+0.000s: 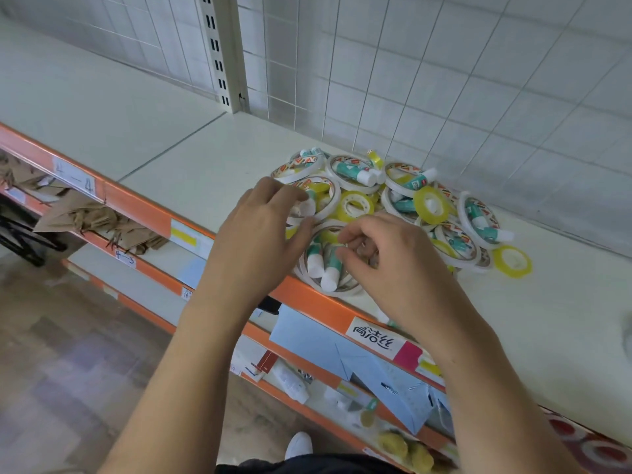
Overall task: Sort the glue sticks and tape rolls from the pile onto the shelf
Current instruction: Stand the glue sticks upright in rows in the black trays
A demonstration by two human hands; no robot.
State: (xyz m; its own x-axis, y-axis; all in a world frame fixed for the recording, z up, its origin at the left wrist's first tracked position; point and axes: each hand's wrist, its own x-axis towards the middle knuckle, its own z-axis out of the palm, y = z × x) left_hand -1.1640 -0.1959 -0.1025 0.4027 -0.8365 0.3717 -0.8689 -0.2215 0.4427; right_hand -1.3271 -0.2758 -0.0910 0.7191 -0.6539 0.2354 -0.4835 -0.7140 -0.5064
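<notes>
Both hands in the stationery pile (pixel 431 203) on the shelf (pixel 191 159)
Left hand (pixel 263 230) pinches the rim of a white tape roll (pixel 325 186) with curled fingers; right hand (pixel 393 265) is curled above two glue sticks (pixel 330 271) at the shelf's front edge, its hold impossible to tell

Teal-and-white glue sticks (pixel 352 172), yellow tape rolls (pixel 431 204), white printed tape rolls (pixel 298 170), orange-edged shelf (pixel 136 203)

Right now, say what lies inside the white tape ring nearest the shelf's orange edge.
Two teal glue sticks lie in the white tape ring; the right hand's fingers hide the rest.
</notes>
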